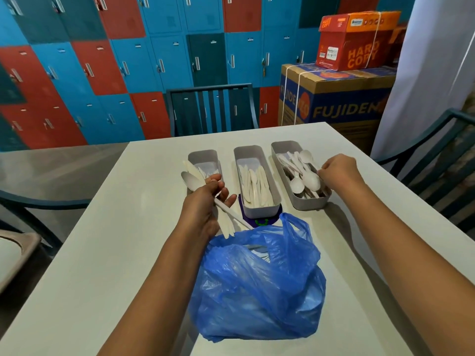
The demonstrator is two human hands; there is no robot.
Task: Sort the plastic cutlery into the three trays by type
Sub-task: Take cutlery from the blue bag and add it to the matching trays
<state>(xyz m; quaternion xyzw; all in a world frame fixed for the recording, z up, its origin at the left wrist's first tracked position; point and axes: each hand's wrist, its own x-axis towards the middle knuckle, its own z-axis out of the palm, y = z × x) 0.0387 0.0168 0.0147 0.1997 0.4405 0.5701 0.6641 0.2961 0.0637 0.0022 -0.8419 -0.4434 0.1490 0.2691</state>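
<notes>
Cutlery: white plastic pieces, partly sorted into three grey trays at the far side of the tabletop (pixel 102 240), partly held in the left hand, with more showing faintly through the mouth of the bag.
Left tray (pixel 204 156): only its far end shows; the left hand and its bundle cover the rest, and a few white pieces lie inside, their type not clear.
Middle tray (pixel 259 209): holds a row of flat white pieces lying lengthwise, seemingly knives; its near end rests on a dark purple mat (pixel 262 221).
Right tray (pixel 288 147): holds spoons (pixel 309 179), piled loosely with bowls facing up.
Left hand (pixel 205 209): fingers curled round a bundle of cutlery (pixel 198 179); a spoon bowl and other tips stick out beyond the far side of the fist, over the left tray, and handle ends poke out on the near side, just above the bag.
Right hand (pixel 336 170): over the near right edge of the right tray, fingertips (pixel 321 173) pinched together at the spoon pile; whether they actually grip a spoon cannot be told.
Bag (pixel 257 286): blue, thin plastic, crumpled, sitting on the tabletop between the two forearms, near the person, its mouth open toward the trays.
Chair (pixel 210 109): dark slatted back at the far edge of the tabletop.
Lockers (pixel 102 60): red, blue and teal doors covering the wall behind.
Boxes (pixel 347 98): two cardboard cartons stacked at the far right, the upper one orange and red.
</notes>
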